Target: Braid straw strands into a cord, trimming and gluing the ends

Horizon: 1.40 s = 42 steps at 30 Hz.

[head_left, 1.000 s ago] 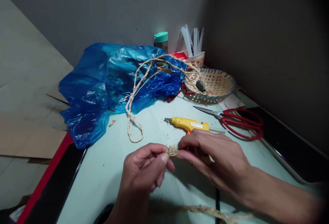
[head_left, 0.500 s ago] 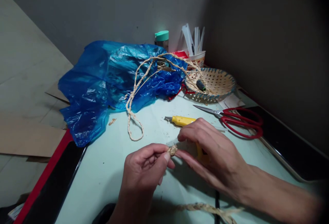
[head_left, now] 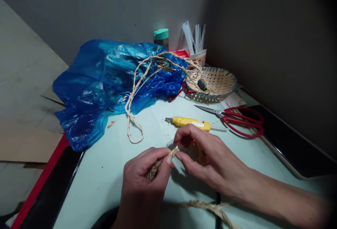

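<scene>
My left hand (head_left: pixel 147 169) is closed on a straw braid (head_left: pixel 155 169), pinching it near its end between thumb and forefinger. The braid's short tip sticks out past those fingers. My right hand (head_left: pixel 205 155) has its thumb and forefinger curled in at that tip, one on either side. A length of plaited straw (head_left: pixel 205 205) lies below my hands at the table's near edge; whether it is the same piece is hidden. Just beyond my right hand lies a yellow glue gun (head_left: pixel 186 122), its handle partly covered by the hand.
Red-handled scissors (head_left: pixel 231 118) lie at the right by a black panel (head_left: pixel 295 145). Behind them stands a woven basket (head_left: pixel 221 83) holding a dark thread spool (head_left: pixel 202 84). A blue plastic bag (head_left: pixel 86 92) and looped straw cord (head_left: pixel 135 92) fill the back left. A cup (head_left: pixel 198 57) holds translucent sticks.
My right hand's thumb and forefinger have closed in around the braid tip. My left hand has turned, showing more of the braid. The view has shifted slightly.
</scene>
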### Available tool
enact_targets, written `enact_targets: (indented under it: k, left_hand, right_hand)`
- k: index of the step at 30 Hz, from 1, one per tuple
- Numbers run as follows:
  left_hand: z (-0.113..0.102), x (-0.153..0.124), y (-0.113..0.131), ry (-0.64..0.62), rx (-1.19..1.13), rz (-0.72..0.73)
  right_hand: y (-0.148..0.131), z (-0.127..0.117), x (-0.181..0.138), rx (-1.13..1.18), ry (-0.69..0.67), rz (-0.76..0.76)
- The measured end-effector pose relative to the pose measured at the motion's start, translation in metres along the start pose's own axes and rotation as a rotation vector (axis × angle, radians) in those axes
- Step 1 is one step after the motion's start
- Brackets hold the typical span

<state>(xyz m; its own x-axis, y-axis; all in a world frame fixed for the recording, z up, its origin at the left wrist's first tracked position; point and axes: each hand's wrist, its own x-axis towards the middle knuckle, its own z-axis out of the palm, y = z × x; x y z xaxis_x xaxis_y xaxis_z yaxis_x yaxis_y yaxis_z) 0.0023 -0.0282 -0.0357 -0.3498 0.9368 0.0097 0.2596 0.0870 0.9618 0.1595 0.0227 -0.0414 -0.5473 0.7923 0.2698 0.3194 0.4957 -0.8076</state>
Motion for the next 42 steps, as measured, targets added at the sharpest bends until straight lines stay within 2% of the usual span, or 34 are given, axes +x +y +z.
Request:
enact_targets:
  k: [5, 10, 14, 21, 25, 30, 34, 38, 40, 42]
  left_hand:
    - [-0.002, 0.0, -0.001, -0.068, 0.007, 0.049]
    - [-0.001, 0.0, -0.004, -0.124, -0.058, -0.009]
    - [0.002, 0.0, -0.005, -0.085, -0.044, 0.022]
    - [0.009, -0.002, -0.003, 0.015, 0.065, 0.116]
    - [0.01, -0.005, -0.004, 0.058, 0.126, 0.18]
    - [0.009, -0.008, -0.008, 0.055, 0.137, 0.25]
    - [0.005, -0.003, -0.008, -0.019, 0.066, 0.084]
    - [-0.002, 0.004, -0.008, -0.143, -0.116, -0.146]
    - [-0.005, 0.008, -0.011, -0.154, -0.186, -0.255]
    - [-0.008, 0.012, -0.014, -0.158, -0.276, -0.347]
  right_hand:
    - [0.0, 0.0, 0.002, 0.096, -0.024, 0.068]
    - [0.0, -0.002, 0.003, 0.137, -0.03, 0.103]
    - [-0.001, -0.002, 0.003, 0.101, -0.008, 0.098]
    - [0.002, 0.004, 0.002, 0.104, 0.015, -0.012]
    - [-0.004, 0.007, 0.001, 0.105, 0.039, 0.03]
    - [-0.009, 0.012, 0.0, 0.075, 0.062, 0.079]
    - [-0.006, 0.005, 0.002, 0.112, -0.025, 0.086]
    - [0.001, -0.014, 0.006, 0.406, -0.143, 0.161]
    - [0.006, -0.025, 0.007, 0.61, -0.118, 0.159]
    - [0.009, -0.032, 0.007, 0.721, -0.034, 0.122]
